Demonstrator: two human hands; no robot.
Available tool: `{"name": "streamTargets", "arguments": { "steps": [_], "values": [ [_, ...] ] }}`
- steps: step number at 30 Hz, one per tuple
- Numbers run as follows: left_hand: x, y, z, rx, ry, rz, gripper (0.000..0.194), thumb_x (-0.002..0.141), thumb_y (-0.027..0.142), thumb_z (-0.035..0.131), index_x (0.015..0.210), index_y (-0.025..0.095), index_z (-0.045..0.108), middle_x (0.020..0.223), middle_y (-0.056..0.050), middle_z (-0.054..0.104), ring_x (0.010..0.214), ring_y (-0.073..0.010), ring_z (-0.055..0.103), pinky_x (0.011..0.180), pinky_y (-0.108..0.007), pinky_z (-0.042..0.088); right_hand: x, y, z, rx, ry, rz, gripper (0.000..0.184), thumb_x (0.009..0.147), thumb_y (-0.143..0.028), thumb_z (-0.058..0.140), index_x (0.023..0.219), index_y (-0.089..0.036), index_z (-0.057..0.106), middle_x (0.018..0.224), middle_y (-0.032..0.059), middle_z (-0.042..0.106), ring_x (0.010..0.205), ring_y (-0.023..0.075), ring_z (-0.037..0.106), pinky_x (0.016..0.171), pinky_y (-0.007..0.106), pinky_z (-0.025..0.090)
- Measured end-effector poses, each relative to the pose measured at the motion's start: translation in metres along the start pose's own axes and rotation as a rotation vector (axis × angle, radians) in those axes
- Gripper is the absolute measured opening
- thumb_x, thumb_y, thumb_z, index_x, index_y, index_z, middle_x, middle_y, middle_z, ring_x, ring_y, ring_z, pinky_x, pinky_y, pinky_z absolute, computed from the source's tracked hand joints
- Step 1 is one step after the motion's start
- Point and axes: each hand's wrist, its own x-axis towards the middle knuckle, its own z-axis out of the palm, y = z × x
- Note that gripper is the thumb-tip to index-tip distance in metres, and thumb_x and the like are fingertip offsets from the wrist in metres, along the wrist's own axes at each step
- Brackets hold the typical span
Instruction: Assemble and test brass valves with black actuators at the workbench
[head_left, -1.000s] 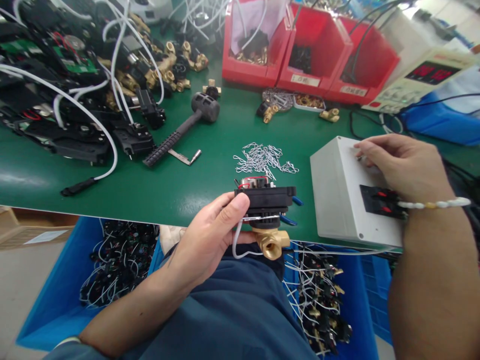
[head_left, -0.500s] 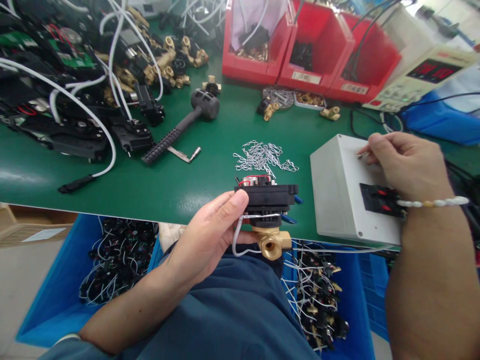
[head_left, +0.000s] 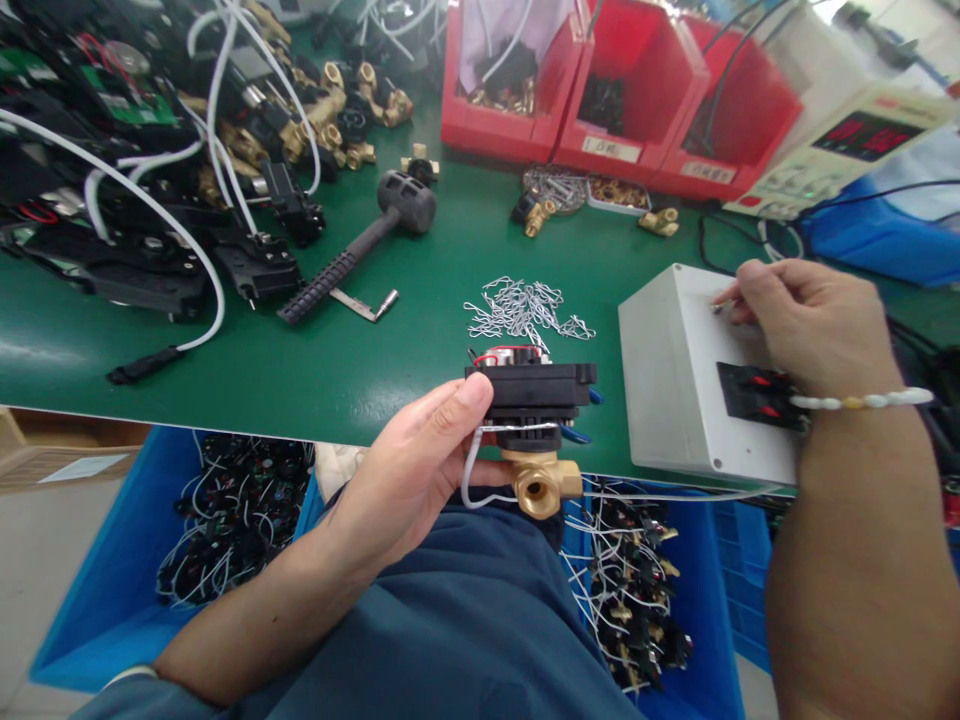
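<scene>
A green table [head_left: 337, 375] spans the view, its near edge just in front of the person. At far left on it lie black units [head_left: 135, 270] with white cords, and beside them a mallet [head_left: 349, 258], its handle pointing toward the near left. Below the table edge on that side stands a blue crate [head_left: 97, 620] of similar parts.

Then comes the left hand [head_left: 412, 465], reaching in from the lower left. Its grip is closed around the left end of a valve [head_left: 532, 390], thumb on the near face, other fingers mostly hidden behind. The valve is held up at the table's edge, black housing on top with its long axis running sideways, and the brass body [head_left: 536, 485] below. One brass opening faces the camera; another port points right, toward the box. Just beyond the valve is a loose heap of clips [head_left: 525, 308].

To the right, a gap apart from the valve, sits a grey box [head_left: 652, 385]. The right hand [head_left: 814, 320] is over its top, thumb and forefinger drawn narrow at a small metal lever [head_left: 718, 307]; I cannot tell whether they pinch it or only touch it. So the valve lies left of the lever and nearer the person: the left hand has the valve, the right is at the lever.
</scene>
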Motion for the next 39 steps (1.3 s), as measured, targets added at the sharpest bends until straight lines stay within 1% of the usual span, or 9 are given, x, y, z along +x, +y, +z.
{"name": "streamTargets", "arguments": {
  "steps": [7, 11, 13, 17, 19, 24, 27, 31, 39],
  "values": [
    [0.000, 0.001, 0.001, 0.027, 0.035, -0.018, 0.044, 0.094, 0.050, 0.059, 0.124, 0.018, 0.066, 0.110, -0.010, 0.075, 0.097, -0.0257, 0.073, 0.083, -0.037, 0.061, -0.003, -0.004, -0.001, -0.016, 0.004, -0.017, 0.024, 0.090, -0.025, 0.059, 0.068, -0.018, 0.067, 0.060, -0.0013, 0.059, 0.056, 0.0099, 0.048, 0.064, 0.025, 0.037],
    [0.001, 0.002, 0.002, 0.027, 0.065, 0.011, 0.041, 0.091, 0.047, 0.065, 0.121, 0.019, 0.067, 0.115, -0.008, 0.073, 0.097, -0.0228, 0.072, 0.083, -0.033, 0.061, -0.002, -0.004, 0.001, -0.007, 0.008, 0.005, 0.026, 0.090, -0.022, 0.059, 0.065, -0.017, 0.065, 0.058, -0.0016, 0.057, 0.053, 0.0087, 0.049, 0.061, 0.024, 0.037],
    [0.001, 0.002, 0.002, 0.034, 0.081, 0.019, 0.043, 0.090, 0.048, 0.066, 0.122, 0.019, 0.067, 0.117, -0.008, 0.073, 0.097, -0.0222, 0.072, 0.083, -0.032, 0.061, 0.003, 0.002, 0.002, 0.038, 0.008, -0.013, 0.032, 0.092, -0.029, 0.059, 0.063, -0.017, 0.064, 0.057, -0.0008, 0.058, 0.052, 0.0087, 0.050, 0.060, 0.024, 0.039],
    [0.000, 0.001, 0.001, 0.020, 0.075, 0.014, 0.043, 0.093, 0.047, 0.062, 0.125, 0.020, 0.064, 0.121, -0.009, 0.071, 0.097, -0.0216, 0.072, 0.085, -0.034, 0.061, 0.011, 0.015, 0.004, 0.095, -0.006, -0.099, 0.050, 0.093, -0.052, 0.054, 0.059, -0.016, 0.063, 0.055, 0.0013, 0.057, 0.051, 0.0095, 0.051, 0.061, 0.026, 0.041],
    [0.000, 0.002, 0.001, 0.023, 0.073, 0.016, 0.042, 0.093, 0.047, 0.061, 0.125, 0.019, 0.064, 0.122, -0.009, 0.071, 0.097, -0.0221, 0.072, 0.084, -0.034, 0.061, 0.010, 0.015, 0.003, 0.083, 0.003, -0.099, 0.051, 0.092, -0.055, 0.054, 0.060, -0.016, 0.064, 0.055, 0.0014, 0.057, 0.051, 0.0095, 0.051, 0.061, 0.026, 0.041],
    [-0.001, 0.002, 0.002, 0.062, 0.080, 0.035, 0.044, 0.092, 0.048, 0.063, 0.123, 0.017, 0.065, 0.118, -0.010, 0.072, 0.097, -0.0226, 0.072, 0.080, -0.030, 0.061, 0.002, 0.008, 0.001, 0.043, 0.009, -0.107, 0.036, 0.093, -0.039, 0.056, 0.067, -0.017, 0.069, 0.058, 0.0009, 0.059, 0.053, 0.0091, 0.051, 0.061, 0.025, 0.038],
    [0.000, 0.002, 0.002, 0.083, 0.073, 0.044, 0.043, 0.092, 0.047, 0.064, 0.121, 0.016, 0.066, 0.115, -0.011, 0.073, 0.102, -0.0255, 0.071, 0.082, -0.032, 0.061, 0.002, 0.006, 0.000, 0.031, -0.009, -0.110, 0.031, 0.092, -0.032, 0.056, 0.068, -0.017, 0.069, 0.059, 0.0005, 0.060, 0.055, 0.0093, 0.052, 0.062, 0.025, 0.039],
    [0.001, 0.002, 0.002, 0.112, 0.068, 0.058, 0.044, 0.091, 0.049, 0.064, 0.119, 0.015, 0.067, 0.110, -0.011, 0.074, 0.103, -0.0285, 0.071, 0.084, -0.036, 0.061, 0.003, 0.007, 0.000, 0.013, -0.009, -0.089, 0.028, 0.092, -0.030, 0.057, 0.070, -0.017, 0.069, 0.060, -0.0004, 0.059, 0.055, 0.0089, 0.051, 0.062, 0.025, 0.038],
    [0.000, 0.003, 0.006, 0.131, 0.076, 0.056, 0.047, 0.092, 0.043, 0.063, 0.127, 0.013, 0.061, 0.116, -0.014, 0.072, 0.106, -0.0307, 0.070, 0.090, -0.042, 0.059, 0.000, 0.004, 0.000, 0.012, -0.010, -0.048, 0.024, 0.090, -0.028, 0.059, 0.071, -0.017, 0.070, 0.061, -0.0004, 0.060, 0.055, 0.0088, 0.052, 0.060, 0.024, 0.036]
  ]
}}
